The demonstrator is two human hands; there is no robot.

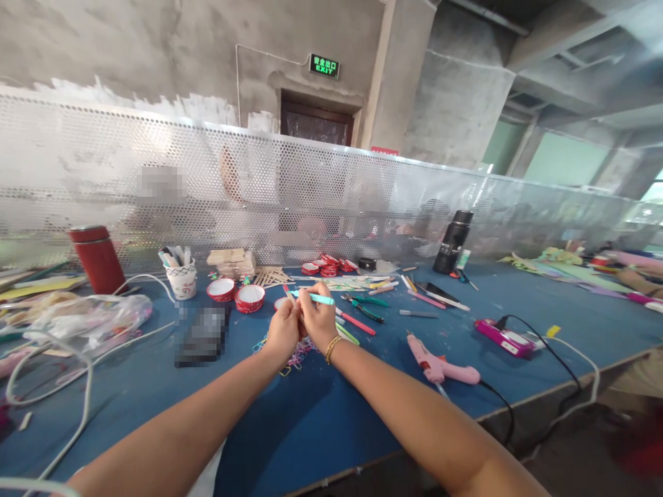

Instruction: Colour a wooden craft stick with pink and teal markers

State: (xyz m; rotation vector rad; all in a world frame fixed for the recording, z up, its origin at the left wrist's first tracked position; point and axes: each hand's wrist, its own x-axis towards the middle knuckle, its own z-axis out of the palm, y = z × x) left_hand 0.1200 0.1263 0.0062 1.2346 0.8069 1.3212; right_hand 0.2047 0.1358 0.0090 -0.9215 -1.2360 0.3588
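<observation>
Over the blue table, my right hand [317, 316], with a gold bracelet at the wrist, is closed around a turquoise marker [318, 298]. Its fingers meet those of my left hand [284, 328], which pinches a thin flat craft stick [289, 293] with a reddish end. The fingers partly cover both the stick and the marker's tip. Under the hands lies a pile of colourful rubber bands [298, 359]. A red marker [356, 322] rests just right of my right hand. White-faced red round pieces [250, 297] sit to the left of my hands.
Green-handled pliers [365, 308] and a pink glue gun [440, 364] lie to the right, with a purple power strip [503, 338] beyond. A paper cup of pens [182, 279], a red thermos [97, 261] and a dark phone [204, 336] are at left. A perforated metal screen [248, 200] borders the back.
</observation>
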